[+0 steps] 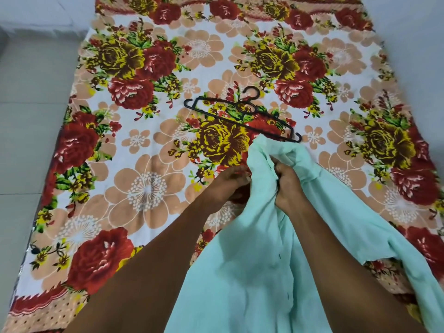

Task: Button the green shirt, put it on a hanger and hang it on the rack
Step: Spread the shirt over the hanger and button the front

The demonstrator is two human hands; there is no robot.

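Floral bedsheet (149, 150): hanger (242, 114) lies diagonally (hook away); both hands bunch shirt (240, 260).

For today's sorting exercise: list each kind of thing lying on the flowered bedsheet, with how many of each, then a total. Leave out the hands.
Green shirt: 1
Black hanger: 1
Total: 2

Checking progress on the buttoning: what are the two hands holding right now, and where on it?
Both hold the pale green cotton shirt near its collar end: right hand grips the front opening edge; left hand pinches the fabric beside it.
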